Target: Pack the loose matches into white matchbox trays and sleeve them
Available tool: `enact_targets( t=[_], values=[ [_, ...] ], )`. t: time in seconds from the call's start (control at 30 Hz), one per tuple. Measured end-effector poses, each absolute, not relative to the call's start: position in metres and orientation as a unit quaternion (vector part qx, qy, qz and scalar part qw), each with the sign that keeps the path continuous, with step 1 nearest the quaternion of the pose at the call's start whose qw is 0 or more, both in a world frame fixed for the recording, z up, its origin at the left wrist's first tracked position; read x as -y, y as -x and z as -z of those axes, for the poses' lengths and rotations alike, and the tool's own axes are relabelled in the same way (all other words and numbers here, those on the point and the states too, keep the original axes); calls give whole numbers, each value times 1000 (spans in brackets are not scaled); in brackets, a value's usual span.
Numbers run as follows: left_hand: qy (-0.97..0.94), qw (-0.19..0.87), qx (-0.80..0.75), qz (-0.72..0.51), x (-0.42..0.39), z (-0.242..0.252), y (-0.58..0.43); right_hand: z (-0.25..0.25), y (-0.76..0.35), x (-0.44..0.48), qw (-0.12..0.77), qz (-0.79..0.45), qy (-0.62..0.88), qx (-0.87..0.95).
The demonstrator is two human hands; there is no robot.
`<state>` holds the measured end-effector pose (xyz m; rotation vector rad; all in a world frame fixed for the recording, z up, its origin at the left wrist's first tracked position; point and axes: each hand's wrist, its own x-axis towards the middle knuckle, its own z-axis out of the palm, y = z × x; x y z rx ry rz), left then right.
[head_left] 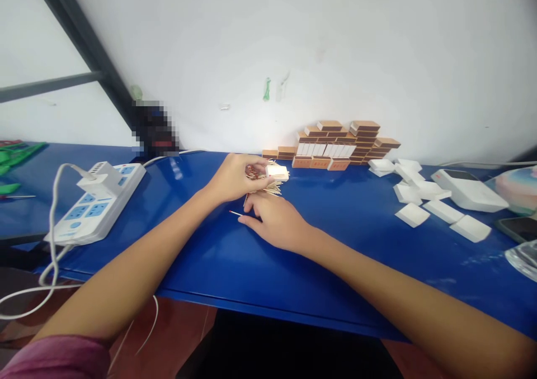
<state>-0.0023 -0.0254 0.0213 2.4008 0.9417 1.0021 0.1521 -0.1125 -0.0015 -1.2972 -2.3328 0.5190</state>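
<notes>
A: The left hand (235, 178) is closed around a small white matchbox tray (277, 171), thumb and fingers pinching it just above the bench (344, 256). The right hand (279, 222) lies palm down with its fingers stretched out and nothing clamped in it.

B: What does the tray look like?

A: It is plain white card, short and oblong, held roughly level. A bundle of matches (253, 171) shows its red heads beside it in the same grip, and more pale sticks fan out beneath (274, 188), over the bench.

B: And the right fingertips?

A: They sit by one loose match (235, 213) with a red head, lying flat on the blue top. I cannot tell whether they touch it.

B: What is around?

A: Behind the hands, a stack of brown matchboxes (339, 144) stands against the wall. To the right, empty white trays (413, 214) are scattered well apart from the hands, with a white device (470, 192) beyond them. To the left is a power strip (98, 200), with a plug and cable in it.

B: Is anything in the way?

A: Nothing lies between the hands and the stack. The near edge of the bench runs under both forearms, and the blue top around the right hand is bare out to the scattered trays.
</notes>
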Motion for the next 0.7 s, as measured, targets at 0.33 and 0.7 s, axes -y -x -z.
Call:
enact_targets(
  t=[0.33, 0.7],
  values=[
    [-911, 154, -256, -283, 39, -21, -10, -31, -237, 122, 215, -183, 440, 852],
    [-940, 173, -246, -161, 58, -24, -19, -6, -262, 117, 167, -164, 471, 850]
  ],
)
